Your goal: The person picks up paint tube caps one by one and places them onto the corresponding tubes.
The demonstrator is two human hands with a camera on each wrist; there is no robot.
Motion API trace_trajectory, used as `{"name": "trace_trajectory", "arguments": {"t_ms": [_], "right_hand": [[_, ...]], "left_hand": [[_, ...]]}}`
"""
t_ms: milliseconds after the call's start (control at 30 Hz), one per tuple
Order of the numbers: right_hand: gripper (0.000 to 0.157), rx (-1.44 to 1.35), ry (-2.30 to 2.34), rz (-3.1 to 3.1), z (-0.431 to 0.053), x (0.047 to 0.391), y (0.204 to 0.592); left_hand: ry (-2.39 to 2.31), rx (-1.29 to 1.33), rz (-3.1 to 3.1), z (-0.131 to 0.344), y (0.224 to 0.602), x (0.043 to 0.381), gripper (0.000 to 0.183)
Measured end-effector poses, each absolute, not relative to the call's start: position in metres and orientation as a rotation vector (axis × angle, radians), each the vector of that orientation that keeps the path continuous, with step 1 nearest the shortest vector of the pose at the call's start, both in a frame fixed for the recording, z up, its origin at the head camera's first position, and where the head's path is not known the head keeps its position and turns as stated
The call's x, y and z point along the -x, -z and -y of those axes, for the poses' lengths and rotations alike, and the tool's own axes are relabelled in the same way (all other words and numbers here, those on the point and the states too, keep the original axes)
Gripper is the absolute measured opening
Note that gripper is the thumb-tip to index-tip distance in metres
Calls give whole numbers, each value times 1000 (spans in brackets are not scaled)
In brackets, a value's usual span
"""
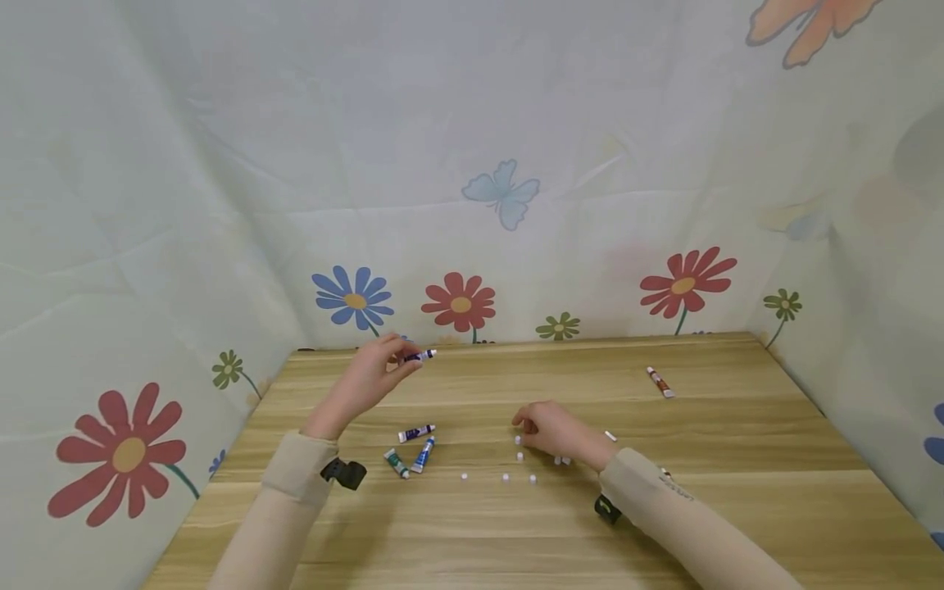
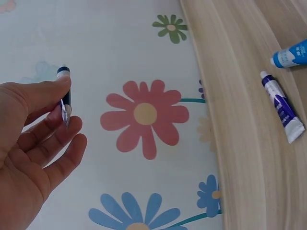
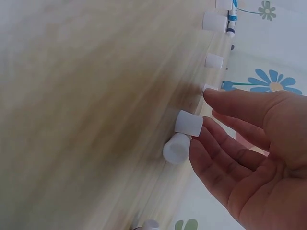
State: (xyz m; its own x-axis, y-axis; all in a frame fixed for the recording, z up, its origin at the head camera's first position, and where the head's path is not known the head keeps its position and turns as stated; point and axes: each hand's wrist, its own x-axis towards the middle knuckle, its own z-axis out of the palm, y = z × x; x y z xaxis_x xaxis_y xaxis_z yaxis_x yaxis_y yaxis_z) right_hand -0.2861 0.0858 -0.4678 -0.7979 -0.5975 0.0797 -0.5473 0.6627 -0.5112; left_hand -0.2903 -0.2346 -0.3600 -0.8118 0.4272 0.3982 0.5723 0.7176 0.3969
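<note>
My left hand (image 1: 376, 373) is raised near the table's far edge and pinches a small paint tube (image 2: 66, 96) between thumb and fingers. That tube has a dark blue band and a white end. Low over the table, my right hand (image 1: 553, 428) has loosely bent fingers, with a gap between thumb and fingers. One small white cap (image 1: 518, 440) lies just under its fingertips in the head view. Two more white caps, one upright (image 3: 189, 123) and one tipped towards the camera (image 3: 176, 149), lie beside its fingers in the right wrist view.
A purple tube (image 1: 416, 433), a blue tube (image 1: 424, 456) and a green tube (image 1: 396, 464) lie left of centre. Further right is a red-brown tube (image 1: 660, 383). Several white caps (image 1: 506, 477) are scattered on the wooden table (image 1: 472, 541). Flowered cloth (image 1: 413, 164) hangs behind.
</note>
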Motion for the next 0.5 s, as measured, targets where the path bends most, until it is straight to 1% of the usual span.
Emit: {"name": "trace_trajectory", "arguments": {"t_ms": [233,500], "right_hand": [[17,971,798,-2767,-82,287,467],[12,972,781,-2755,-81,289,469]], "left_hand": [[765,770,2647,229,350,287,16],[758,788,2634,223,348,284,15]]}}
